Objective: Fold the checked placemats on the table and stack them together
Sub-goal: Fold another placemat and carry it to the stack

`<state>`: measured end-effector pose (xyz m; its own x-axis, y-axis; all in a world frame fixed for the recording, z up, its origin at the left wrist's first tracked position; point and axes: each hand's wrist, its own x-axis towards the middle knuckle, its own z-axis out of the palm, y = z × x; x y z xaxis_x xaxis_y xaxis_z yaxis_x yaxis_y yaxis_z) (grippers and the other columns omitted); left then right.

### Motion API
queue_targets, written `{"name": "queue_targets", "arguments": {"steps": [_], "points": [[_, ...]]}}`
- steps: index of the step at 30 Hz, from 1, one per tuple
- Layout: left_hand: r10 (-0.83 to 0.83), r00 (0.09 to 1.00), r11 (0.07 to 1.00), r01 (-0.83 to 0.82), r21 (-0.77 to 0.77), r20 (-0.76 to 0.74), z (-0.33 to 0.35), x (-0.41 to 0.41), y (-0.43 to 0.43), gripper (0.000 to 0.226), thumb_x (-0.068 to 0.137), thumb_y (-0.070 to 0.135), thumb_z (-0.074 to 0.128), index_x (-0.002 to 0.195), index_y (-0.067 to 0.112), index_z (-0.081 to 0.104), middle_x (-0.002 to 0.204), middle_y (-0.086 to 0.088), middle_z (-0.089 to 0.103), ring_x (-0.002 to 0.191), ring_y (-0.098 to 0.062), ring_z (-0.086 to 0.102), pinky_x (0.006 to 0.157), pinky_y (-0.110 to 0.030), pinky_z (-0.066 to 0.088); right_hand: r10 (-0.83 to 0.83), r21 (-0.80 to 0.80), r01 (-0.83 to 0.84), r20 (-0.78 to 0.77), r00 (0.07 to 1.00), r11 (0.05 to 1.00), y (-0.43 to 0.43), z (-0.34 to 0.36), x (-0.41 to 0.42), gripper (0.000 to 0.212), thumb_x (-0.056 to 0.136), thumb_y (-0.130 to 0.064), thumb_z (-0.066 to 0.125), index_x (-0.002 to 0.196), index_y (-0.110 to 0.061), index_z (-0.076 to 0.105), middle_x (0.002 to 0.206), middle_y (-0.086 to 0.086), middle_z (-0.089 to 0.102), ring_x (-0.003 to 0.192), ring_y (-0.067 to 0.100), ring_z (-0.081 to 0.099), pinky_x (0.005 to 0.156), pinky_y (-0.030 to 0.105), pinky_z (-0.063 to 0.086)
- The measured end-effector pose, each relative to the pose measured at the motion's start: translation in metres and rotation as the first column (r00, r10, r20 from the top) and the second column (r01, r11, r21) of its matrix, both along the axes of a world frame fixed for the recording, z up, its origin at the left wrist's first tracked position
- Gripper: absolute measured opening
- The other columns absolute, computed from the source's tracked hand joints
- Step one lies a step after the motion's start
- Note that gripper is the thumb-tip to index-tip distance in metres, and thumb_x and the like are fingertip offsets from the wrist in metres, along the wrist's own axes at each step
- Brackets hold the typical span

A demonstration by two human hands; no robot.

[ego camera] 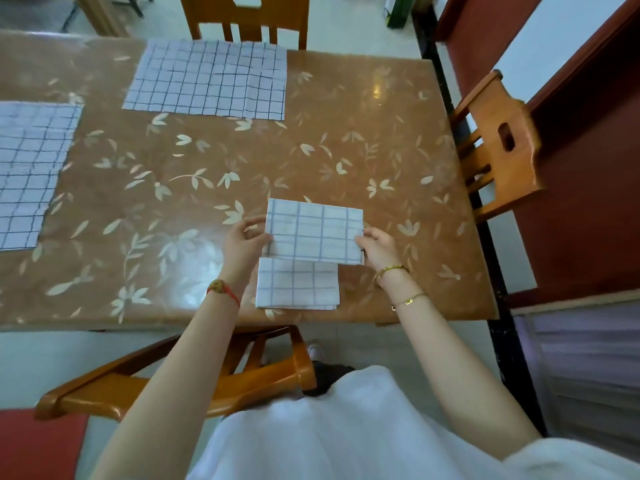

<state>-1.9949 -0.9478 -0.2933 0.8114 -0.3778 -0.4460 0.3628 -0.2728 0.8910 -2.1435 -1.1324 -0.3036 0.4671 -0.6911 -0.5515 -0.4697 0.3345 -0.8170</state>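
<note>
Hands pinch opposite short edges of a folded placemat: left hand, right hand. It hovers above another folded placemat near the table edge. Recommendation: square edges before lowering it.

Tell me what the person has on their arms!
Both arms are bare, with no sleeves. The left wrist wears a red string bracelet with a brownish bead. The right arm wears a gold bangle at the wrist and a thin gold chain higher up.
</note>
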Motion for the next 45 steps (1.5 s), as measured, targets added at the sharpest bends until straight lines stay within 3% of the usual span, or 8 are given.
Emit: {"name": "queue_targets", "arguments": {"steps": [10, 13, 18, 24, 31, 35, 40, 45], "points": [[0.035, 0.999, 0.983, -0.031, 0.180, -0.018, -0.048, 0.038, -0.019, 0.027, 0.074, -0.004, 0.062, 0.093, 0.016, 0.062, 0.095, -0.006, 0.073, 0.094, -0.022, 0.071, 0.086, -0.046, 0.059, 0.065, -0.073, -0.080, -0.183, 0.981, 0.994, -0.030, -0.055, 0.048, 0.015, 0.082, -0.006, 0.059, 0.078, -0.019, 0.066, 0.104, 0.010, 0.067, 0.101, 0.028, 0.063, 0.094, 0.041, 0.052], [0.028, 0.997, 0.979, -0.015, 0.205, -0.065, -0.063, 0.043, -0.020, 0.033, 0.076, -0.010, 0.056, 0.104, 0.007, 0.060, 0.096, -0.005, 0.073, 0.095, -0.023, 0.071, 0.084, -0.041, 0.059, 0.091, -0.039, -0.101, -0.215, 0.972, 0.994, -0.029, -0.064, 0.058, 0.022, 0.087, 0.002, 0.053, 0.103, -0.003, 0.067, 0.097, 0.010, 0.064, 0.091, 0.020, 0.058, 0.083, 0.030, 0.049], [0.041, 0.994, 0.964, -0.013, 0.266, -0.101, -0.086, 0.051, -0.023, 0.039, 0.073, -0.014, 0.054, 0.103, 0.008, 0.063, 0.091, -0.001, 0.072, 0.095, -0.023, 0.070, 0.082, -0.039, 0.059, 0.091, -0.030, -0.103, -0.269, 0.959, 0.994, -0.031, -0.083, 0.068, 0.024, 0.088, 0.005, 0.051, 0.108, 0.002, 0.064, 0.103, 0.017, 0.066, 0.091, 0.020, 0.058, 0.082, 0.029, 0.049], [0.101, 0.990, 0.963, -0.072, 0.259, -0.100, -0.090, 0.054, -0.026, 0.040, 0.073, -0.013, 0.054, 0.106, 0.009, 0.064, 0.090, 0.004, 0.073, 0.081, -0.009, 0.070, 0.057, -0.016, 0.052, 0.062, -0.069, -0.088, -0.310, 0.949, 0.994, -0.032, -0.096, 0.071, 0.021, 0.086, 0.002, 0.053, 0.101, -0.008, 0.064, 0.083, 0.001, 0.060, 0.084, 0.017, 0.058, 0.073, 0.025, 0.044], [0.104, 0.990, 0.965, -0.076, 0.250, -0.100, -0.097, 0.057, -0.020, 0.041, 0.075, -0.013, 0.058, 0.107, 0.012, 0.065, 0.094, 0.005, 0.073, 0.081, -0.005, 0.070, 0.057, -0.013, 0.052, 0.085, -0.078, -0.114, -0.309, 0.947, 0.990, -0.030, -0.105, 0.071, 0.018, 0.085, -0.002, 0.057, 0.094, -0.017, 0.061, 0.079, -0.007, 0.058, 0.080, 0.015, 0.058, 0.068, 0.025, 0.048], [0.079, 0.994, 0.967, -0.057, 0.249, -0.079, -0.102, 0.058, -0.016, 0.037, 0.074, -0.013, 0.062, 0.100, 0.012, 0.068, 0.093, 0.004, 0.073, 0.087, -0.008, 0.070, 0.064, -0.013, 0.053, 0.063, -0.104, -0.100, -0.311, 0.948, 0.989, -0.027, -0.105, 0.069, 0.018, 0.085, -0.005, 0.058, 0.098, -0.016, 0.064, 0.080, -0.008, 0.059, 0.075, 0.012, 0.058, 0.059, 0.021, 0.044], [0.033, 0.999, 0.952, -0.023, 0.304, -0.028, -0.106, 0.056, -0.015, 0.039, 0.073, -0.008, 0.061, 0.092, 0.024, 0.070, 0.093, 0.009, 0.073, 0.094, -0.006, 0.070, 0.088, -0.026, 0.057, 0.039, -0.114, -0.081, -0.334, 0.942, 0.990, -0.023, -0.105, 0.066, 0.018, 0.081, -0.013, 0.062, 0.083, -0.031, 0.061, 0.081, -0.010, 0.063, 0.081, 0.014, 0.064, 0.070, 0.030, 0.054], [0.016, 0.999, 0.954, -0.004, 0.301, -0.039, -0.104, 0.056, -0.012, 0.039, 0.075, -0.004, 0.063, 0.102, 0.022, 0.072, 0.098, 0.008, 0.074, 0.097, -0.006, 0.069, 0.095, -0.033, 0.055, 0.024, -0.122, -0.071, -0.345, 0.938, 0.990, -0.021, -0.101, 0.063, 0.019, 0.081, -0.012, 0.061, 0.082, -0.031, 0.061, 0.080, -0.011, 0.062, 0.083, 0.015, 0.064, 0.072, 0.030, 0.055]]}}
